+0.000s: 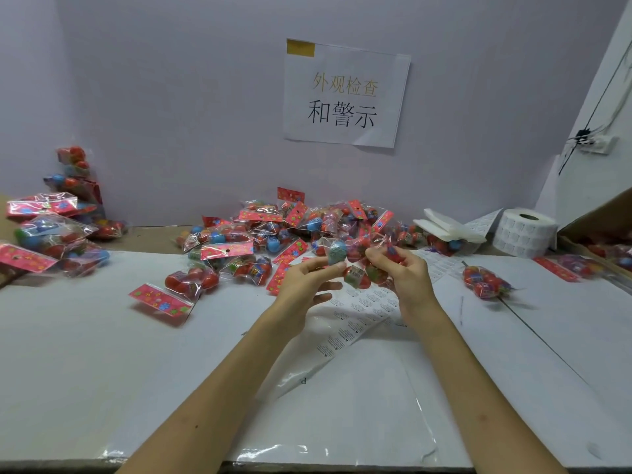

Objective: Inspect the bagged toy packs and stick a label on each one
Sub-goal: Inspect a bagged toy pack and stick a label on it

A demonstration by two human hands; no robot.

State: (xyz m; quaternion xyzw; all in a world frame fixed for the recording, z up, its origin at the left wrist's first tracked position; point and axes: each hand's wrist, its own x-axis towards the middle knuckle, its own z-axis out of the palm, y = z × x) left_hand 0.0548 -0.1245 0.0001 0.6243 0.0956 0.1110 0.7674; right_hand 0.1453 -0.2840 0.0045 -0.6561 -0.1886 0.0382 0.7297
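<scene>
Toy pack is up off the table at scene centre, held between both hands just near of the big pile. It is a clear bag with red and blue-green egg-shaped toys inside, some with printed stickers. The left hand pinches the left end of the toy pack with thumb and forefinger, and its other fingers curl loosely underneath. The right hand grips the right end, fingers curled round the bag. Both forearms are bare and come in from the near edge.

Under the hands a label sheet lies flat on the table, with rows of small printed labels. At far right stands a label roll, beside folded white backing paper. At far centre, against the wall, sits the pile of packs, which have red header cards with flower print. Left of the hands lies a loose pack, header card toward the near side. Right of the hands lies a single pack, apart from the pile. At far left is a left heap of packs, some leaning on the wall. At the right edge a cardboard box cuts in, with packs just below its flap. On the wall above the pile is a paper sign with Chinese characters and yellow tape at its top left corner. On the right wall is a power strip with black cables. Over the near part of the table lies clear plastic film, with shiny creases.
</scene>
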